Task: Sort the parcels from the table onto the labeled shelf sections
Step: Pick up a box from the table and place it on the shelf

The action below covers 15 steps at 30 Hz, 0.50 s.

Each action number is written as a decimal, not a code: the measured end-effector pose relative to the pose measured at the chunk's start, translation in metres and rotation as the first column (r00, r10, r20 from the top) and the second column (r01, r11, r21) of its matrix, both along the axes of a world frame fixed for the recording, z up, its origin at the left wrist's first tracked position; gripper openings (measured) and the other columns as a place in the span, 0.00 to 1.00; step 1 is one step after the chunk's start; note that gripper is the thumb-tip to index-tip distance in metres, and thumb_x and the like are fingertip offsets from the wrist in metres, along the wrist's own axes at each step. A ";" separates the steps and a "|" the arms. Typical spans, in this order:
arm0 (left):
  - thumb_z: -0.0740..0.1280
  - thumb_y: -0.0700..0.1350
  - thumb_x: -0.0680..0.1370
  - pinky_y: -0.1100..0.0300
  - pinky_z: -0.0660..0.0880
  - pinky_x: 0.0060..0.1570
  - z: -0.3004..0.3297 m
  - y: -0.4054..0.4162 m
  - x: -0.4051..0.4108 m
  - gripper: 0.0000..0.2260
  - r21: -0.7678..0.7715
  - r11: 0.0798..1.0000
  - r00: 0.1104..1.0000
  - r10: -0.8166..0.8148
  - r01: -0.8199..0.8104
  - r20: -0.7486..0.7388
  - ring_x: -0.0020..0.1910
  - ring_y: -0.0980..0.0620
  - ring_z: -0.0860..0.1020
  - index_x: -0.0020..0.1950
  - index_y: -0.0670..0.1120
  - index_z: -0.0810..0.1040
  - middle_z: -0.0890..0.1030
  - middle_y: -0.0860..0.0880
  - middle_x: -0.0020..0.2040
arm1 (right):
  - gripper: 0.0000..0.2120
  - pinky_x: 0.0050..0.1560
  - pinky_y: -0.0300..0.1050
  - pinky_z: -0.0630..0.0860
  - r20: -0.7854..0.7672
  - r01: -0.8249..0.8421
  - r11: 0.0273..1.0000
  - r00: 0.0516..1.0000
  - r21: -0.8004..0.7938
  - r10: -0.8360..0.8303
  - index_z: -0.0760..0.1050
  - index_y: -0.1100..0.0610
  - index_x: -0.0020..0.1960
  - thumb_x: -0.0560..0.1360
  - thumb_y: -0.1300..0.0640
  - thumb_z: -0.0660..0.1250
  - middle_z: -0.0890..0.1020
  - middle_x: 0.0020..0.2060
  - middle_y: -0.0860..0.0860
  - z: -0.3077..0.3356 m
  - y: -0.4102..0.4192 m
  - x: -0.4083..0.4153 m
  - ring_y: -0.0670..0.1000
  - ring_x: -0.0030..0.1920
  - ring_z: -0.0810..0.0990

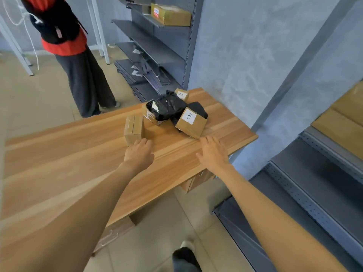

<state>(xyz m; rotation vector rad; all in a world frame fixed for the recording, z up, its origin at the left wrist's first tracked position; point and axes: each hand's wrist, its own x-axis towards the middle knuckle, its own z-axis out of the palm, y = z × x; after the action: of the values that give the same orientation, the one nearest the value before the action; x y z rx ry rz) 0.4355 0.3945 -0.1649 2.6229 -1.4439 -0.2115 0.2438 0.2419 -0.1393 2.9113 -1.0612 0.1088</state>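
A small pile of parcels sits at the far right of the wooden table (59, 154). A plain cardboard box (133, 130) stands at the pile's left. My left hand (139, 152) reaches to its near side, fingertips at the box's base. A tilted cardboard box with a white handwritten label (191, 122) lies on the right. My right hand (213, 154) is open with fingers spread, just short of that box. Between them lie a black plastic-wrapped parcel (167, 107), another dark parcel (198, 109) and a small labeled box (181, 94) behind.
Grey metal shelving (314, 193) stands at my right with bare shelves. Another shelf unit (157, 48) beyond the table holds a cardboard box (170, 14) up high. A person in a red top (78, 55) stands past the table's far edge.
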 end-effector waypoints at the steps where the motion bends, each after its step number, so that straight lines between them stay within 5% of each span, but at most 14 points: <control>1: 0.63 0.47 0.78 0.49 0.73 0.53 -0.003 -0.008 0.005 0.17 0.000 1.000 1.000 0.004 -0.004 -0.006 0.61 0.42 0.71 0.65 0.43 0.70 0.73 0.44 0.62 | 0.22 0.62 0.47 0.69 0.001 0.004 1.000 1.000 0.005 -0.004 0.69 0.57 0.67 0.77 0.47 0.65 0.75 0.63 0.53 -0.004 -0.008 0.005 0.54 0.64 0.71; 15: 0.62 0.48 0.78 0.51 0.69 0.59 -0.057 -0.161 0.055 0.17 0.124 0.992 1.000 0.006 -0.005 -0.004 0.64 0.44 0.69 0.65 0.44 0.70 0.73 0.45 0.63 | 0.23 0.63 0.48 0.67 -0.049 0.055 0.984 0.998 0.170 -0.047 0.67 0.56 0.67 0.77 0.48 0.65 0.73 0.64 0.53 -0.091 -0.153 0.065 0.54 0.65 0.70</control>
<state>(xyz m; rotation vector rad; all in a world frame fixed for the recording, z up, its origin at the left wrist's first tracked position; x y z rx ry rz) 0.4905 0.2332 -0.2216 2.7212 -1.4669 -0.3162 0.3085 0.0885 -0.2306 3.0174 -1.1939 -0.0523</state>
